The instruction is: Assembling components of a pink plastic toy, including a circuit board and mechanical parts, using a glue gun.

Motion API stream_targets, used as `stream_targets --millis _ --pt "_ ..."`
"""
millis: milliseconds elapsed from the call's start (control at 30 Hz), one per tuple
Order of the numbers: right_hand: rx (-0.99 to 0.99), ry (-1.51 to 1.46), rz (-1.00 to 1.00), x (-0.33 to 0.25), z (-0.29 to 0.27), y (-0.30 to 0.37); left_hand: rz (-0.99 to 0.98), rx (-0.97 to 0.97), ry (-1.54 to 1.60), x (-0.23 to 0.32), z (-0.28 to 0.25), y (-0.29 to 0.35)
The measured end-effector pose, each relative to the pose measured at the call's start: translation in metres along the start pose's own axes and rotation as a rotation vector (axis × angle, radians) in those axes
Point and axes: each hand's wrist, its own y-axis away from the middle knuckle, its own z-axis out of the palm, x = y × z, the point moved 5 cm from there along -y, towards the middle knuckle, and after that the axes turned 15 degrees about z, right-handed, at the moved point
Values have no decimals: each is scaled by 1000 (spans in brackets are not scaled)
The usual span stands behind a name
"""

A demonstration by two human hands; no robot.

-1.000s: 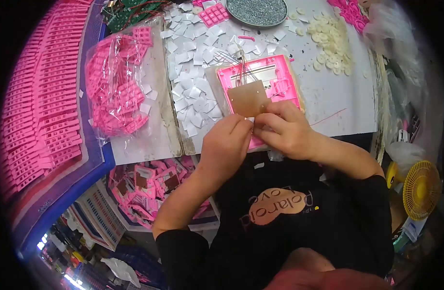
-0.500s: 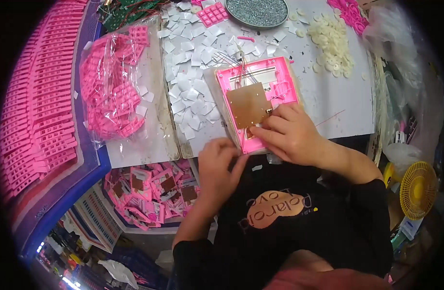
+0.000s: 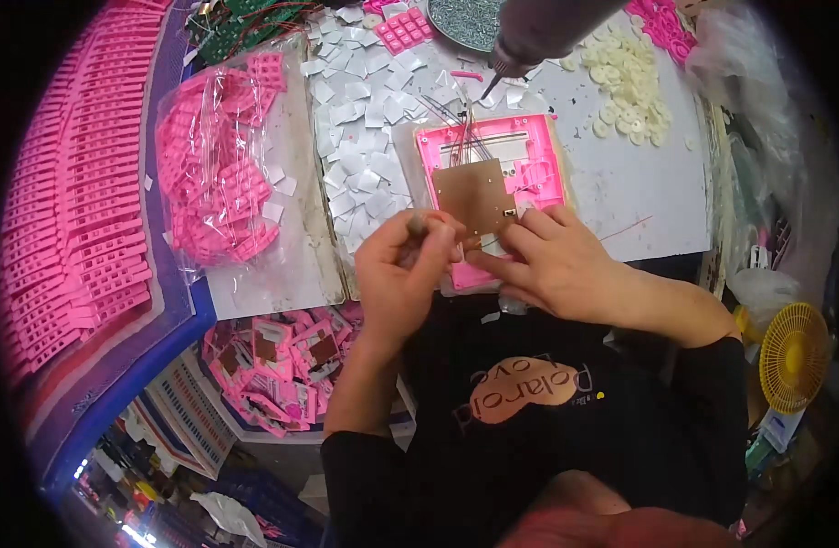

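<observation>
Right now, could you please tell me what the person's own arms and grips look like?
Both forearms are bare below loose, short black sleeves. The left grip and right grip are ungloved hands with bare wrists.

A square brown board [image 3: 472,194] lies, seemingly flat, left of centre in an open pink casing [image 3: 549,153].

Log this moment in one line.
Left hand: by near left corner of board, grip unclear | right hand: at near right of pink case | board: over case | tool: overhead, tip down
</observation>
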Motion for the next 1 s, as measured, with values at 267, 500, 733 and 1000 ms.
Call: stream_targets --millis 267,500,733,1000 --pt "149 -160 -15 13 1 -3 313 -69 -431 12 4 13" --pt "184 -445 48 37 -30 -4 564 -379 -745 28 34 12" --pt "206 -379 -18 42 -46 2 616 -599 -774 24 64 -7" --pt "172 -548 253 55 -20 54 776 -1024 -974 5 105 -44"
